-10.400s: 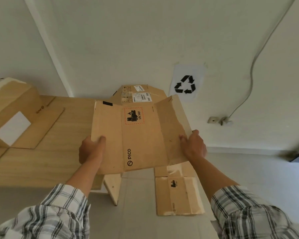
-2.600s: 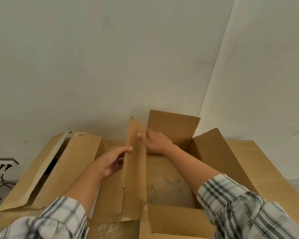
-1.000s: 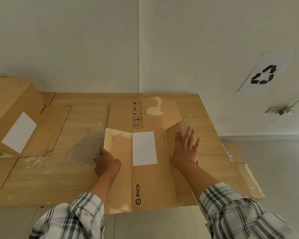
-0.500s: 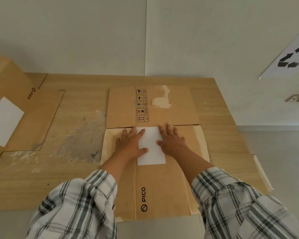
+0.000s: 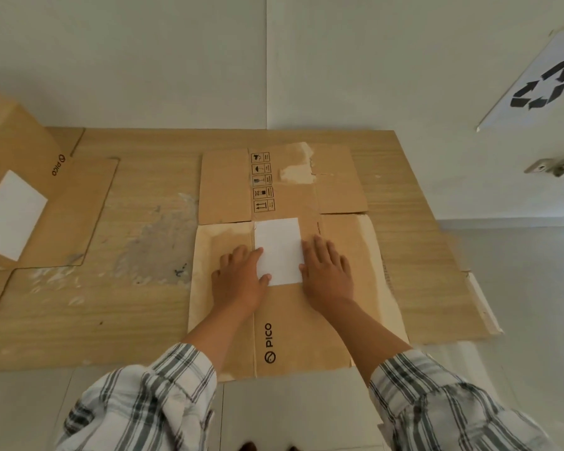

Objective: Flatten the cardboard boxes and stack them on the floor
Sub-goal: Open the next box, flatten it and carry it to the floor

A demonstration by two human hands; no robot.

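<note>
A flattened brown cardboard box (image 5: 284, 333) printed PICO lies on the wooden table (image 5: 137, 307), its white label (image 5: 279, 249) facing up and its flaps spread flat. My left hand (image 5: 240, 278) presses palm down on the box just left of the label, thumb on the label's edge. My right hand (image 5: 328, 275) presses palm down just right of the label. Both hands have fingers spread and hold nothing. An upright PICO box (image 5: 12, 190) with a white label stands at the far left, with an open flap lying on the table.
The table stands in a white wall corner. A recycling sign (image 5: 544, 86) hangs on the right wall above a wall socket (image 5: 554, 166). Flat cardboard (image 5: 469, 307) sticks out beyond the table's right edge. Pale floor (image 5: 518, 288) lies to the right.
Ten seconds ago I held a flattened box in the air; later I opened a box's flaps. In the last second both hands moved inward to the label and pressed the box flat.
</note>
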